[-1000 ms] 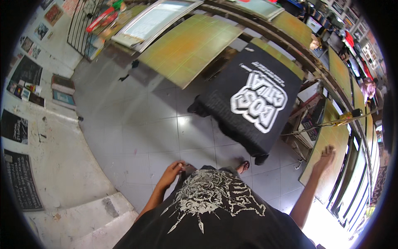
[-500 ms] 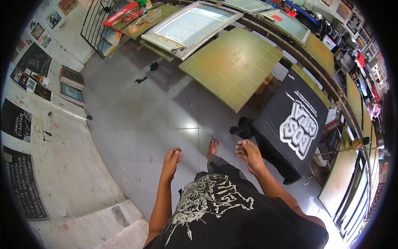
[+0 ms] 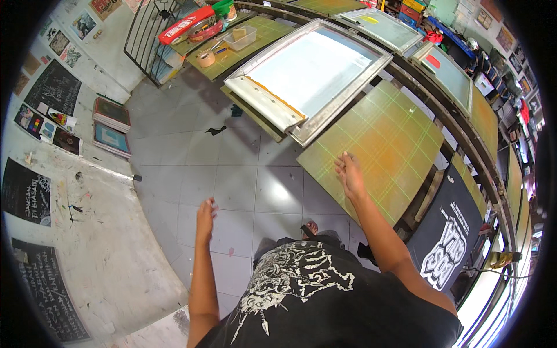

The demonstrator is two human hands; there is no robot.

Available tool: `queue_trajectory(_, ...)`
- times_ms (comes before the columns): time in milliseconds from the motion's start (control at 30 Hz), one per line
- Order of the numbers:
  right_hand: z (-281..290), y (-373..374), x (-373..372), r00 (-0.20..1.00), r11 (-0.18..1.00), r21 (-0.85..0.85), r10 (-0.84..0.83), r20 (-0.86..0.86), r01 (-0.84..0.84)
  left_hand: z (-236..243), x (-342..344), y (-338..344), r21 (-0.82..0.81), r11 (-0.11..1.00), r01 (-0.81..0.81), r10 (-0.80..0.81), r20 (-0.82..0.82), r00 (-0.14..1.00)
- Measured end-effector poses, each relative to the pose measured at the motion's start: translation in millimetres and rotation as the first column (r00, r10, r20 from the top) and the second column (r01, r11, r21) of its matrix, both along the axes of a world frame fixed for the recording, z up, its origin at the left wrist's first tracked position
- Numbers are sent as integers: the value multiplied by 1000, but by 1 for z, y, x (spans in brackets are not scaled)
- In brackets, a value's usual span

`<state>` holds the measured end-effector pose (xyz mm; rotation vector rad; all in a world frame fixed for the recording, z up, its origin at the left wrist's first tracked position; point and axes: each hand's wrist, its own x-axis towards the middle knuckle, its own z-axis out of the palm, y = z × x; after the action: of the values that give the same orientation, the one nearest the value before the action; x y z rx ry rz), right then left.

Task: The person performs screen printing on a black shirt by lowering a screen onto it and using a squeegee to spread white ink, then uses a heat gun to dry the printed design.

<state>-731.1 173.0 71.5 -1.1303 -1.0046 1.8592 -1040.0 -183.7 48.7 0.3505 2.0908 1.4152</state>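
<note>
My right hand (image 3: 350, 176) hangs over the near left part of a green-yellow printing board (image 3: 400, 142) marked with a grid of bright lines. Its fingers are loosely bent and nothing shows in them; I cannot tell whether they touch the board. Out over the grey tiled floor, my left hand (image 3: 206, 219) is empty, with its fingers slightly curled and a little blurred. A framed printing screen (image 3: 313, 69) with a pale mesh lies on the board beyond my right hand. To the right, a black T-shirt (image 3: 449, 232) with white lettering is stretched over another board.
A curved metal rail (image 3: 464, 119) carries several boards and screens. At the far left board are a roll of tape (image 3: 205, 58), a clear plastic tub (image 3: 241, 38) and a red tool (image 3: 185, 24). Framed pieces (image 3: 111, 139) lean by the left wall. A dark scrap (image 3: 216, 130) lies on the floor.
My right hand has moved forward from beside the black T-shirt to over the grid-lined board. My left hand has shifted left. The view has moved toward the boards, and the shirt now sits lower right.
</note>
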Motion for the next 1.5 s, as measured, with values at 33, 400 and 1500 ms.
queue_trajectory(33,3,14,-20,1000,999,37,-17,19,17,6,-37,20,12,1000,22,-21,-35,999)
queue_trajectory(400,-24,69,-138,897,934,195,-346,276,300,25,-366,353,1,922,386,-364,-335,869)
queue_trajectory(1500,16,25,-179,525,699,395,-712,467,596,-5,-406,482,-177,632,754,-766,-286,575)
